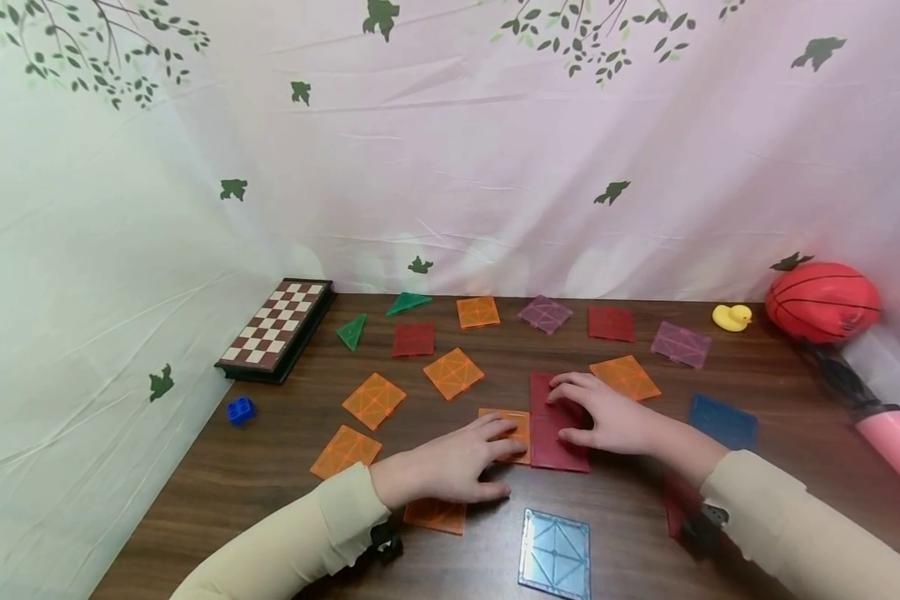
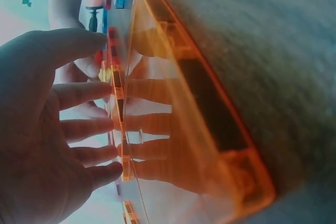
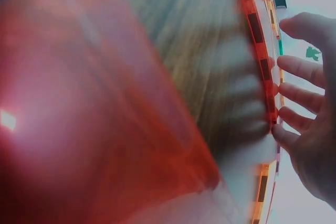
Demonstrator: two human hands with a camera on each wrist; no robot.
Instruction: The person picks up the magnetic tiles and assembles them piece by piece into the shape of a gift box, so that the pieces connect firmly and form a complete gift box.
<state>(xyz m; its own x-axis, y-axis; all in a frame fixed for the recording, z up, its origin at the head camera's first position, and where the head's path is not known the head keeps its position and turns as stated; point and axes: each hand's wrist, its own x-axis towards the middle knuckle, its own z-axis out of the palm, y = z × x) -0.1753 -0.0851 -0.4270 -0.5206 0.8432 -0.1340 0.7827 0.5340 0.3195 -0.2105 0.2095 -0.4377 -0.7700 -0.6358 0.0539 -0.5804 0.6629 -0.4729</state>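
Flat translucent magnetic tiles lie about both hands on a dark wooden table. My left hand (image 1: 457,460) rests its fingertips on an orange square tile (image 1: 523,432), fingers spread and loosely bent. Against that tile's right edge lies a long red tile panel (image 1: 552,446); I cannot tell if it is one piece or two. My right hand (image 1: 607,417) touches the red panel with its fingertips, the thumb apart from the fingers. Another orange tile (image 1: 437,517) lies partly under the left wrist. A pale blue square tile (image 1: 555,554) lies in front of the hands.
Several orange, red, purple and green tiles are scattered behind the hands. A dark blue tile (image 1: 723,422) lies to the right, and a red tile (image 1: 673,504) is partly hidden by the right sleeve. A chessboard (image 1: 276,325), blue brick (image 1: 241,410), rubber duck (image 1: 732,317), ball (image 1: 823,302) and pink pump (image 1: 896,450) stand around.
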